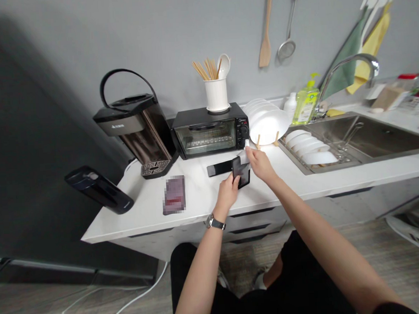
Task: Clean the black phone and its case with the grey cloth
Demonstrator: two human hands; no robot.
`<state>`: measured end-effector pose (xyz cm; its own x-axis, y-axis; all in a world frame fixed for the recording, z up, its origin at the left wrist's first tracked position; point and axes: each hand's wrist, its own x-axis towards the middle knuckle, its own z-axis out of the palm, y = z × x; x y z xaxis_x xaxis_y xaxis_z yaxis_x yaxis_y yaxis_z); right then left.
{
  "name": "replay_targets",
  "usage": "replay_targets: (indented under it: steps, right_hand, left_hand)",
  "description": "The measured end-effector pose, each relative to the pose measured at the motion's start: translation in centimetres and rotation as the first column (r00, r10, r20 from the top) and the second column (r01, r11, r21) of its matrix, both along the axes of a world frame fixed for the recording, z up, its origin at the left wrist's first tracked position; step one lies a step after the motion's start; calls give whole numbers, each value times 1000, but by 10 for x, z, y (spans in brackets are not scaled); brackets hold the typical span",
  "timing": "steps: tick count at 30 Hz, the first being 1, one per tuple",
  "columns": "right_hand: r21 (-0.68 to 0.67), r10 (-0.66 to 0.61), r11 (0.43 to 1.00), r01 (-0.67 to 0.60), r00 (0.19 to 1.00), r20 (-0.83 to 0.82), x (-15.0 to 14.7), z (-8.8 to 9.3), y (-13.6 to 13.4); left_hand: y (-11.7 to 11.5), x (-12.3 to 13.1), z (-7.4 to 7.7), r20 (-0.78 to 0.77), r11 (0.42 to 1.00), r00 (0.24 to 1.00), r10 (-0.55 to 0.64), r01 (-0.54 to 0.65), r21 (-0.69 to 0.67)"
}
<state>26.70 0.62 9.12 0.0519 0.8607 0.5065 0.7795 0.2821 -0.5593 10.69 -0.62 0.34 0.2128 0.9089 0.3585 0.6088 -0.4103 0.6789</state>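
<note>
My left hand [228, 193], with a watch on its wrist, grips a dark, flat, phone-like slab [244, 177] by its near left edge. The slab is tilted above the white counter [197, 195]. At its upper right my right hand [261, 162] is closed in a pinch on a small pale piece [245, 154]. That piece meets the slab's top edge, and I cannot tell its kind. Just behind the slab, a second dark flat phone-like thing [219, 168] lies on the counter. To the left lies a blurred-out purple-grey rectangle [174, 195].
A toaster oven [208, 133] carries a white utensil holder [216, 95]. Left of it stand a water dispenser [140, 133] and a dark bottle [100, 189]. On the right are racked plates [269, 125], a soap bottle [305, 103] and a sink [389, 139] with bowls [311, 148].
</note>
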Motion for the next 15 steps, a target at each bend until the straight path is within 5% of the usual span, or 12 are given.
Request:
replay_targets:
  steps: [3,6,10,15]
  right_hand:
    - [125,-29,992,7,985,172,-10,8,-9]
    - [287,70,940,-183,929,364,-23,12,-19]
    - [312,198,856,-412,820,538,-27,10,-22]
    - [334,161,875,-351,862,481,-17,4,-15]
  left_hand:
    - [0,-1,0,-4,1000,1000,-2,2,11]
    - [1,-2,-1,-42,1000,999,-3,4,29]
    - [3,-1,-3,-131,1000,991,16,-17,-7]
    - [2,3,-2,-137,999,990,38,-37,8]
